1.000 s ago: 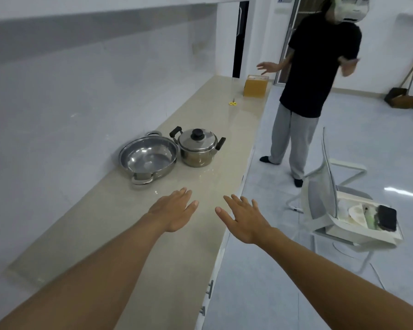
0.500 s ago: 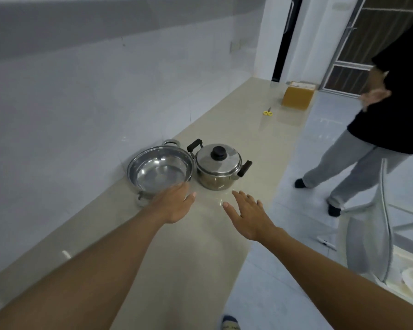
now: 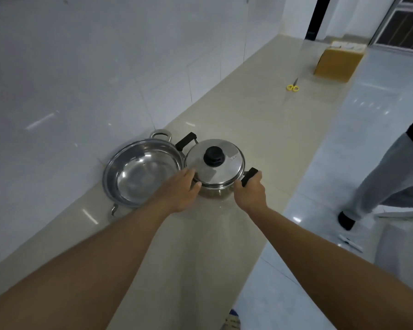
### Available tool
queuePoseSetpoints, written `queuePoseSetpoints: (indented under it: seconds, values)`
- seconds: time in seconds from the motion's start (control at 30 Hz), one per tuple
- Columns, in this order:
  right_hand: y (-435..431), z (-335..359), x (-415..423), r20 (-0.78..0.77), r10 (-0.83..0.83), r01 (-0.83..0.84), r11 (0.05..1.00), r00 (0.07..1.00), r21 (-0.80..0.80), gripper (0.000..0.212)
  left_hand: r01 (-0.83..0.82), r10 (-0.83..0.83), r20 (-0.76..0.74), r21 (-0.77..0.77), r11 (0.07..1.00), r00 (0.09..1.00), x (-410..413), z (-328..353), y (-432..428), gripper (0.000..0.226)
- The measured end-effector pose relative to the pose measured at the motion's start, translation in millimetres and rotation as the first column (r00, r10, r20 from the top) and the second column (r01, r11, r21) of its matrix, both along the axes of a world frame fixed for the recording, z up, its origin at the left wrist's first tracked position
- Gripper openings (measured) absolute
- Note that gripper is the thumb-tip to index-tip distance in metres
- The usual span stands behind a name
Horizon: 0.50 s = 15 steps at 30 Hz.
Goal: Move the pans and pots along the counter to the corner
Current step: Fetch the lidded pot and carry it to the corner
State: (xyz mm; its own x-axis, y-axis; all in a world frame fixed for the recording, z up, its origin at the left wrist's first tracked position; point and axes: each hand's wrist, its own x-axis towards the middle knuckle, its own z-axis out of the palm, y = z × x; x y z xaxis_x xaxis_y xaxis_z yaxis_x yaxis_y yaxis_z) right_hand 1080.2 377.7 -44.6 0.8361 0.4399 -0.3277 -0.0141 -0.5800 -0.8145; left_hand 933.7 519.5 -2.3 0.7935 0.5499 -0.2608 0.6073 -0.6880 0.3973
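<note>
A lidded steel pot (image 3: 221, 169) with a black knob and black side handles stands on the beige counter (image 3: 255, 129). Touching it on the left is an open steel pan (image 3: 138, 172) with two metal loop handles, close to the tiled wall. My right hand (image 3: 249, 191) is closed around the pot's near right black handle. My left hand (image 3: 179, 191) rests against the pot's left side, over the pan's rim, with fingers curled on the pot's edge. The pot's far left handle is free.
Yellow-handled scissors (image 3: 293, 86) lie farther along the counter, and a cardboard box (image 3: 336, 60) stands beyond them near the far end. Another person's leg (image 3: 379, 184) is on the floor to the right of the counter edge.
Both hands have moved forward from hovering open over the counter and reached the pot; the right hand has closed on its handle. The view has come closer to the cookware.
</note>
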Motion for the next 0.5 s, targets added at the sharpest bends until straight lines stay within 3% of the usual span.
queuePoseSetpoints:
  seconds: [0.07, 0.23, 0.3, 0.4, 0.5]
  values:
    - [3, -4, 10, 0.004, -0.038, 0.038, 0.999, 0.999, 0.018, 0.038, -0.012, 0.012, -0.004, 0.047, 0.999, 1.0, 10, -3, 8, 0.028]
    - [-2, -7, 33, -0.011, -0.167, 0.167, 0.983, 0.986, 0.077, 0.027, -0.108, 0.101, 0.041, 0.239, 0.965, 0.994, 30, -3, 24, 0.044]
    - [-12, -8, 46, 0.049, -0.168, 0.165, 0.984, 0.984, 0.07, 0.032, -0.133, 0.128, 0.037, 0.218, 0.967, 0.991, 40, -5, 26, 0.045]
    - [-23, -11, 63, 0.168, -0.107, 0.107, 0.994, 0.98, 0.008, 0.057, -0.122, 0.125, -0.018, 0.121, 0.985, 0.992, 52, -13, 25, 0.047]
    - [-22, -15, 74, 0.263, -0.009, 0.031, 0.996, 0.965, -0.082, 0.056, -0.135, 0.142, -0.061, 0.109, 0.985, 0.988, 62, -21, 21, 0.053]
